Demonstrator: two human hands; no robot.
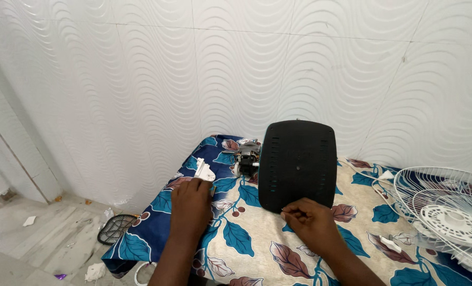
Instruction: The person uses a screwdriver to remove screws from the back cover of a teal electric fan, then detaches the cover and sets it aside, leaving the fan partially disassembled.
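hands [252, 212] on leaf-print cloth [257, 249], black cover [298, 164] behind

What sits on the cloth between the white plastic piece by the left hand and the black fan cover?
A small grey fan motor lies between the white plastic piece and the black cover, on the leaf-print cloth, in the head view.

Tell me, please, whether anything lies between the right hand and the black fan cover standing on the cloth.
Nothing visible does. The right hand is at the lower edge of the black fan cover, fingertips right at it. The left hand rests apart on the leaf-print cloth, near a small white part.
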